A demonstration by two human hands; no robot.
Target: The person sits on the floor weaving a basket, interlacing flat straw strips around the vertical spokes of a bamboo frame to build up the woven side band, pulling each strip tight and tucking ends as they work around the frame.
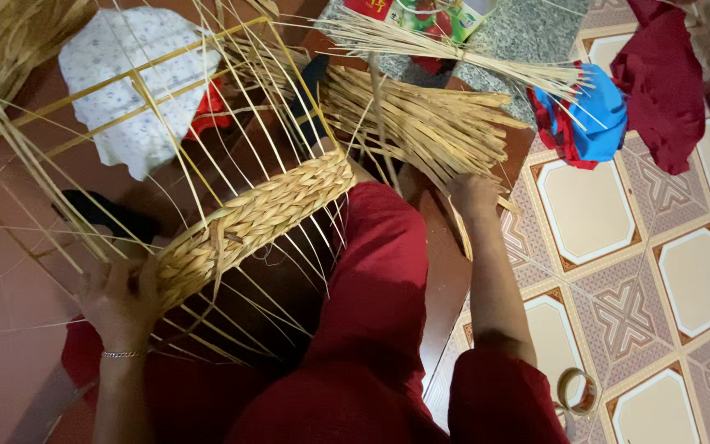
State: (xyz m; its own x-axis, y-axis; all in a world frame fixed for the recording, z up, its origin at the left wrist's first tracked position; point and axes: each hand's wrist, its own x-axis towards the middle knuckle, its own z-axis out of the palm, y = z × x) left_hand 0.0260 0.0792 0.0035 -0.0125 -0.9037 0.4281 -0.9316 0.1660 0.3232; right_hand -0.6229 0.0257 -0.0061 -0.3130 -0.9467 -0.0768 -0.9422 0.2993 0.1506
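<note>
1. Across the centre-left of the head view, a half-woven basket [248, 218] is lying tilted over the person's red-clothed lap, its braided straw band running from lower left up toward the middle, with thin yellow frame rods and loose strands fanning out above and below it.
2. At the lower left of the frame, the left hand [121, 300] is gripping the lower end of the braided band, fingers curled closed around the weave; a thin bracelet is sitting on that wrist.
3. Right of centre, the right hand [472, 196] is reaching into a bundle of straw [421, 123] lying on the floor; it is touching the stalks, but whether the fingers are closed on any I cannot tell.
4. Judging by its look, the basket is light; the band looks firm enough to hold, whereas the loose strands seem thin and liable to bend or snap.
5. Toward the upper right, red and blue cloths [593, 115] are lying on the patterned tile floor [692, 279], a white cloth [137, 82] is showing behind the frame at upper left, and a roll of tape [577, 392] is resting at lower right.
</note>
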